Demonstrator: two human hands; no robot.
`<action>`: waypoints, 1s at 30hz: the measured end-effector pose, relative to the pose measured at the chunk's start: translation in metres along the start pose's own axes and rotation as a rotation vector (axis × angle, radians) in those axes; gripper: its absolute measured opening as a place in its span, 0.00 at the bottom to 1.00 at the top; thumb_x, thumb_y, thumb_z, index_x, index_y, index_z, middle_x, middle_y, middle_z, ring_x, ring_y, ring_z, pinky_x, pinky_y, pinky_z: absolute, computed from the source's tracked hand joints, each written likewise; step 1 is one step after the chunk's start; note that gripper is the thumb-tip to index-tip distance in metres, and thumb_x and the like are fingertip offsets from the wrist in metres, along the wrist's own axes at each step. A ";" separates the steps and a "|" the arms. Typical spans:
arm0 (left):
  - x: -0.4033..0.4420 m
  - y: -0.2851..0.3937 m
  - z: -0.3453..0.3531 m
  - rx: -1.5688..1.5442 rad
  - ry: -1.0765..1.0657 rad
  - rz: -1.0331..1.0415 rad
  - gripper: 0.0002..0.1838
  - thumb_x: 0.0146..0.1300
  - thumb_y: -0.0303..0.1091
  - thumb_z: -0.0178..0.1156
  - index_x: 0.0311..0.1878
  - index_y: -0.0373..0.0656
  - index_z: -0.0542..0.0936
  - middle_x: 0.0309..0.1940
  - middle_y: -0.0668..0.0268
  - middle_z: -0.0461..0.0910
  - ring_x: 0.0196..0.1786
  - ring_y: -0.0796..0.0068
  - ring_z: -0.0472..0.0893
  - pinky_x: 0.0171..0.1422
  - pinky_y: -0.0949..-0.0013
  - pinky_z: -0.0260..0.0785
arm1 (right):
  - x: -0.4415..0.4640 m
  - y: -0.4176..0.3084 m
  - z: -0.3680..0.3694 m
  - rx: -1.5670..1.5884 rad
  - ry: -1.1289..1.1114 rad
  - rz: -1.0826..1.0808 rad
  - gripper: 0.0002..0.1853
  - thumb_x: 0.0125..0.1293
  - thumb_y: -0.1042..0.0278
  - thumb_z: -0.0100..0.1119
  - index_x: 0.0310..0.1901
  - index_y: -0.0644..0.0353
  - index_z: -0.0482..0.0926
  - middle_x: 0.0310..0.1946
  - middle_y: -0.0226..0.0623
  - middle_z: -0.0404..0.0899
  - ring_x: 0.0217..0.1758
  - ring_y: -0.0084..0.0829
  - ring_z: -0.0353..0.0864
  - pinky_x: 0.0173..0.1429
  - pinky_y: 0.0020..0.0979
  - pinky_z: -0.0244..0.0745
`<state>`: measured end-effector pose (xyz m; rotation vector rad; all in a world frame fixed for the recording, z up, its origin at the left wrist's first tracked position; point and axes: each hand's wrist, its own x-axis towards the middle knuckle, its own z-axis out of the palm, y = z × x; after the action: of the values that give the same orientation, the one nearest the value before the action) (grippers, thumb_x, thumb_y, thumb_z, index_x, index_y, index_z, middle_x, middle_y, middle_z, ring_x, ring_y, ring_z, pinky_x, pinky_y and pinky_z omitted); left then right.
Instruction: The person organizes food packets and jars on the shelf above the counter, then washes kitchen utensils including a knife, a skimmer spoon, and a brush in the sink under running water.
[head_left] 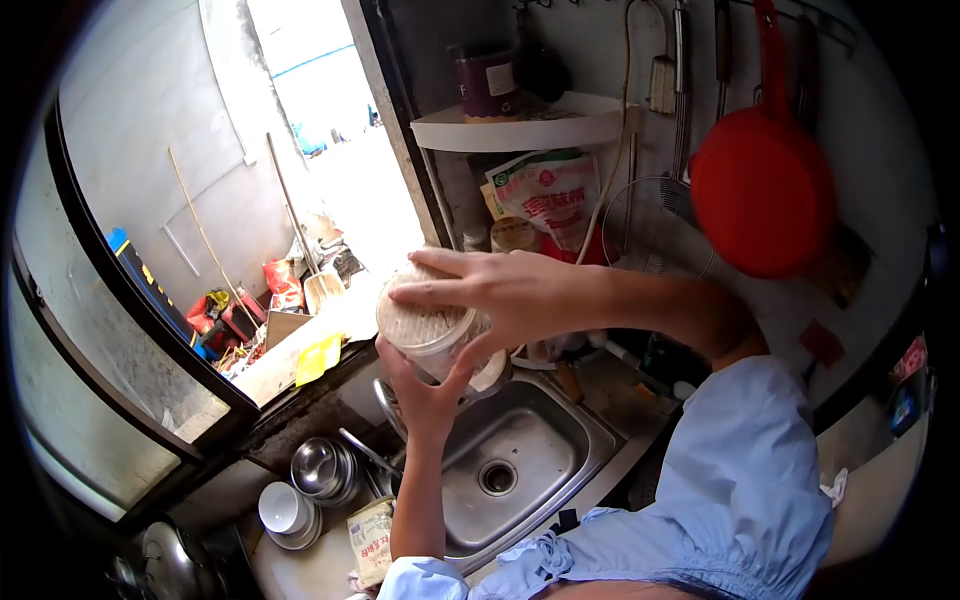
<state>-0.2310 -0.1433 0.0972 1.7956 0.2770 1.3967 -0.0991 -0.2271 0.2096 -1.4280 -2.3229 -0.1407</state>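
Note:
A round, clear plastic container with a pale lid (425, 328) is held up above the back left of the steel sink (520, 450). My left hand (425, 390) grips its lower side from below, the thumb and fingers wrapped round it. Over its top lies my right hand (480, 290), with fingers stretched across the lid and the thumb down at the side. The lid still covers the container. What is inside looks pale and cannot be made out.
Steel bowls (322, 466), white bowls (284, 510) and a printed packet (372, 540) stand left of the sink, near the faucet (370, 452). Behind are a window opening and a white corner shelf (520, 134). A red pan (763, 192) hangs at the right.

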 end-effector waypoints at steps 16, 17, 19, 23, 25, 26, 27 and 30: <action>-0.034 0.013 -0.032 0.058 0.102 -0.055 0.32 0.60 0.44 0.50 0.62 0.39 0.51 0.57 0.55 0.60 0.54 0.66 0.67 0.57 0.65 0.57 | 0.045 0.123 -0.141 -0.439 1.049 0.758 0.36 0.36 0.54 0.68 0.51 0.53 0.69 0.47 0.47 0.70 0.53 0.43 0.68 0.54 0.39 0.66; -0.037 0.013 -0.035 0.058 0.104 -0.074 0.31 0.60 0.43 0.50 0.62 0.38 0.52 0.57 0.55 0.61 0.53 0.67 0.68 0.55 0.67 0.58 | 0.048 0.130 -0.140 -0.437 1.044 0.755 0.36 0.36 0.54 0.68 0.51 0.53 0.69 0.47 0.47 0.70 0.53 0.43 0.68 0.54 0.39 0.66; -0.042 0.012 -0.039 0.062 0.113 -0.087 0.28 0.60 0.41 0.50 0.60 0.37 0.56 0.55 0.55 0.62 0.51 0.68 0.69 0.53 0.69 0.60 | 0.047 0.163 -0.138 -0.534 0.910 0.897 0.36 0.36 0.53 0.68 0.52 0.53 0.68 0.51 0.46 0.67 0.54 0.42 0.67 0.55 0.39 0.65; -0.050 0.007 -0.047 0.091 0.062 -0.134 0.25 0.61 0.41 0.50 0.57 0.37 0.60 0.55 0.58 0.63 0.50 0.69 0.70 0.52 0.69 0.61 | 0.049 0.207 -0.135 -0.434 0.855 0.883 0.41 0.36 0.53 0.69 0.55 0.54 0.65 0.53 0.47 0.65 0.57 0.43 0.64 0.57 0.39 0.62; -0.053 0.004 -0.051 0.107 0.055 -0.140 0.25 0.61 0.40 0.50 0.57 0.37 0.60 0.55 0.58 0.63 0.50 0.70 0.70 0.51 0.69 0.62 | 0.050 0.226 -0.138 -0.419 0.865 0.838 0.41 0.36 0.52 0.69 0.55 0.55 0.65 0.53 0.48 0.64 0.57 0.43 0.64 0.58 0.39 0.62; -0.056 0.001 -0.053 0.123 0.042 -0.151 0.24 0.61 0.39 0.51 0.57 0.37 0.61 0.55 0.58 0.63 0.50 0.70 0.70 0.51 0.70 0.62 | 0.048 0.239 -0.138 -0.403 0.872 0.802 0.41 0.35 0.52 0.69 0.55 0.56 0.64 0.53 0.49 0.64 0.57 0.43 0.64 0.58 0.39 0.61; -0.058 -0.003 -0.055 0.107 0.040 -0.150 0.23 0.61 0.36 0.51 0.56 0.38 0.61 0.55 0.58 0.63 0.48 0.70 0.71 0.50 0.70 0.63 | 0.045 0.247 -0.137 -0.403 0.872 0.796 0.41 0.35 0.52 0.69 0.55 0.56 0.64 0.53 0.49 0.64 0.57 0.43 0.64 0.58 0.39 0.61; -0.065 -0.007 -0.058 0.147 0.031 -0.157 0.22 0.60 0.35 0.52 0.56 0.38 0.62 0.54 0.59 0.63 0.47 0.71 0.71 0.50 0.70 0.63 | 0.043 0.250 -0.134 -0.404 0.914 0.662 0.46 0.36 0.50 0.69 0.58 0.57 0.60 0.55 0.53 0.61 0.58 0.48 0.61 0.59 0.41 0.60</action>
<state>-0.3036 -0.1520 0.0492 1.8290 0.5381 1.3223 0.1407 -0.1129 0.3169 -1.7323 -1.0674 -0.8839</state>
